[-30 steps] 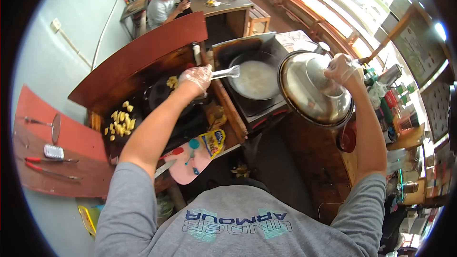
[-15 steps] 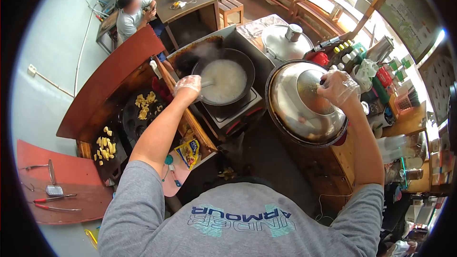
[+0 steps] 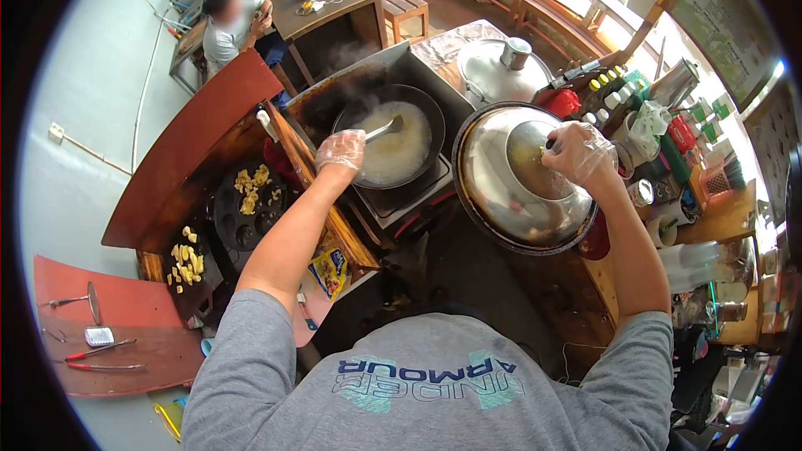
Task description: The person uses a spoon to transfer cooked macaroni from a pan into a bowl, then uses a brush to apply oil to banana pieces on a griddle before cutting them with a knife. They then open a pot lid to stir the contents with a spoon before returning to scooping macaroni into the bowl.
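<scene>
My left hand [image 3: 341, 150], in a clear plastic glove, is closed around a metal cooking utensil [image 3: 386, 129]. Its small flat head shows above the surface of a cloudy pale liquid [image 3: 403, 153], in a dark wok [image 3: 341, 119] on a stove. On the right, a domed steel lid [image 3: 493, 188] rests on a large round dark pan [image 3: 464, 210]. The gloved fingers of my right hand [image 3: 581, 153] grip the dark knob of this lid. What lies under the lid is hidden.
Left of the wok, yellow food pieces [image 3: 251, 188] lie on a dark molded pan [image 3: 236, 230]. A lidded steel pot [image 3: 501, 71] stands behind. Bottles and cups [image 3: 614, 100] crowd the right counter. A person [image 3: 230, 33] sits at back left.
The utensil's head has come up out of the liquid and now shows. My left hand has shifted slightly. My right hand stays on the lid's knob; the view has shifted a little.
</scene>
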